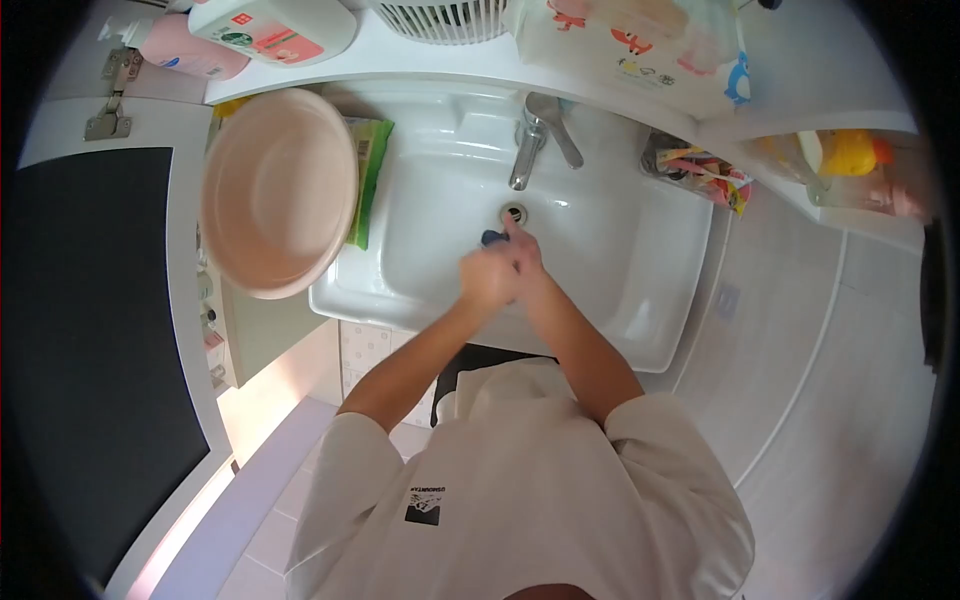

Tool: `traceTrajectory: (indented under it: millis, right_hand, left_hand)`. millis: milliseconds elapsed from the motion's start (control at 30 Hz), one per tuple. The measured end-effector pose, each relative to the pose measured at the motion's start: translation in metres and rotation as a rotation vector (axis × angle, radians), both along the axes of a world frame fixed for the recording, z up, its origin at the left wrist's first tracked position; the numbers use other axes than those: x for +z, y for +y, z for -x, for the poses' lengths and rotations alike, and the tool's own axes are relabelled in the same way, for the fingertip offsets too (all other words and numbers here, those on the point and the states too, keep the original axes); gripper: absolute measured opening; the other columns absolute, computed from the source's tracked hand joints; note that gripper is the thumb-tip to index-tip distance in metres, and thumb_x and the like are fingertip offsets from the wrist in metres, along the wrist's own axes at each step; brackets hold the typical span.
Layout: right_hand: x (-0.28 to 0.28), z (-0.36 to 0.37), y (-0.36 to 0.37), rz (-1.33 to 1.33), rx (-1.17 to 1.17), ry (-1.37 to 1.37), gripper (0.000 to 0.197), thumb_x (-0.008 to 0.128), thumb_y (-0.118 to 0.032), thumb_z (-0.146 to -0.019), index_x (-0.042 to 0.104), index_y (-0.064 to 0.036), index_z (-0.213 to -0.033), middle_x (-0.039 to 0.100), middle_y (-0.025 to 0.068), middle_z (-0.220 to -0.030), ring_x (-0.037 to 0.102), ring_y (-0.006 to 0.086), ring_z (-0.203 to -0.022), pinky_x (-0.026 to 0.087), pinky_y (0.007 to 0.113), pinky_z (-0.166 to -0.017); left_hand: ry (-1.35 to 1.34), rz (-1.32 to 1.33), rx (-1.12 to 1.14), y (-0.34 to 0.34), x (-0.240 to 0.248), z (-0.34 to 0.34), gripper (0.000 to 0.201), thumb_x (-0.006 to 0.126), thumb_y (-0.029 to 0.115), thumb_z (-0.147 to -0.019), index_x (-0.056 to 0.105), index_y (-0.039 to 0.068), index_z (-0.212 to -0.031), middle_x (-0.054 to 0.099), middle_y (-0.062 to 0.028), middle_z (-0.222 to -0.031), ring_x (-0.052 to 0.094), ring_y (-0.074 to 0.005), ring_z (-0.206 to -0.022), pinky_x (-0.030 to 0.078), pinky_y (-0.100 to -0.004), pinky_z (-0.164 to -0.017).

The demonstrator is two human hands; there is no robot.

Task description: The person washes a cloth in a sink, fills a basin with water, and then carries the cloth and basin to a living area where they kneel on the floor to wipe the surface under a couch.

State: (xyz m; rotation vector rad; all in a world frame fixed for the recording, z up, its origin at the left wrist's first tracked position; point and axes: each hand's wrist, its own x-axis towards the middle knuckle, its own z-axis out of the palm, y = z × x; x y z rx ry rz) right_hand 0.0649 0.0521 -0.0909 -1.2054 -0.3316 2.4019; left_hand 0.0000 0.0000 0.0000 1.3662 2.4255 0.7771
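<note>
Over the front part of the white sink, my left hand and my right hand are pressed together. A small dark blue thing, soft-looking like a bit of cloth, sticks out above the left hand, between the two. My left hand is closed in a fist around it. The right hand is closed against the left, with one finger pointing toward the drain. Most of the blue thing is hidden by my fingers, and the hands are slightly blurred. A chrome faucet stands just beyond.
A pink basin rests on the sink's left rim, beside a green packet. Bottles and a white basket line the back shelf. At right is a holder with small packets. An open mirrored cabinet door stands left.
</note>
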Motion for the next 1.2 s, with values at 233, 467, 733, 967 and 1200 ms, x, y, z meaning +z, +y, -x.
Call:
traceTrajectory:
  millis: [233, 467, 733, 967, 1200]
  right_hand:
    - [0.034, 0.035, 0.035, 0.053, -0.055, 0.002, 0.033, 0.063, -0.041, -0.099, 0.066, -0.0086, -0.101, 0.066, 0.001, -0.093, 0.064, 0.0138, -0.082, 0.05, 0.031, -0.072]
    - [0.018, 0.015, 0.047, -0.159, 0.239, -0.205, 0.032, 0.061, -0.04, -0.099, 0.06, -0.0131, -0.081, 0.058, -0.001, -0.078, 0.057, 0.0146, -0.068, 0.047, 0.03, -0.065]
    - [0.047, 0.006, 0.015, 0.074, -0.015, -0.024, 0.028, 0.066, -0.037, -0.097, 0.062, -0.0135, -0.081, 0.057, -0.0025, -0.072, 0.056, 0.0118, -0.065, 0.044, 0.031, -0.057]
    - [0.063, 0.032, -0.007, 0.141, 0.012, -0.252, 0.026, 0.062, -0.03, -0.097, 0.059, -0.0124, -0.079, 0.055, -0.0008, -0.074, 0.054, 0.0117, -0.066, 0.044, 0.032, -0.058]
    - [-0.03, 0.0, 0.019, 0.104, -0.031, 0.203, 0.025, 0.063, -0.027, -0.096, 0.056, -0.0139, -0.076, 0.054, -0.0012, -0.075, 0.051, 0.013, -0.064, 0.044, 0.031, -0.059]
  left_hand:
    - [-0.046, -0.013, 0.179, 0.072, -0.01, 0.058, 0.03, 0.067, 0.029, -0.088, 0.068, 0.011, -0.064, 0.064, -0.0117, -0.061, 0.061, -0.0362, -0.054, 0.048, -0.0451, -0.05]
    - [-0.013, -0.305, -0.069, 0.03, -0.007, 0.009, 0.028, 0.067, 0.028, -0.086, 0.065, 0.01, -0.063, 0.063, -0.011, -0.06, 0.061, -0.0357, -0.054, 0.048, -0.0426, -0.048]
    - [-0.101, -0.179, 0.16, 0.016, 0.011, 0.005, 0.031, 0.068, 0.024, -0.086, 0.062, 0.008, -0.061, 0.06, -0.0133, -0.057, 0.059, -0.0367, -0.052, 0.047, -0.0423, -0.049]
    - [-0.118, 0.052, 0.337, 0.031, -0.007, 0.056, 0.035, 0.067, 0.025, -0.089, 0.059, 0.008, -0.059, 0.059, -0.0145, -0.056, 0.058, -0.037, -0.051, 0.046, -0.0426, -0.048]
    - [-0.117, -0.256, 0.154, 0.02, 0.009, -0.001, 0.034, 0.067, 0.026, -0.089, 0.06, 0.006, -0.063, 0.058, -0.0171, -0.058, 0.057, -0.0384, -0.05, 0.046, -0.0429, -0.049]
